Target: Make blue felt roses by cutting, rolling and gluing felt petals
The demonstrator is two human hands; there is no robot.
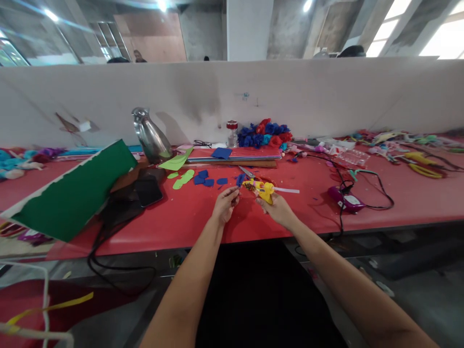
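Observation:
My right hand (pixel 277 208) is wrapped around a yellow hot glue gun (pixel 267 191), and a whitish glue stick (pixel 288 190) juts from its back. The gun's nozzle end, dark and crusted, points left toward my left hand (pixel 225 203). Fingers and thumb of that hand are pinched on a small blue piece (pixel 240 180), petal-like, close to the nozzle; whether the two touch I cannot tell. Scissors (pixel 247 172) lie just beyond. Left of my hands, cut blue pieces (pixel 208 182) and light green pieces (pixel 184 179) are spread on the red tabletop (pixel 181 222).
A steel jug (pixel 152 137), a red-lidded jar (pixel 232 135), stacked coloured sheets (pixel 250 154) and blue-red flowers (pixel 266 133) stand along the white partition (pixel 163 87). A green board (pixel 76 193) and dark bag (pixel 123 193) are left. A purple corded box (pixel 345 199) sits right.

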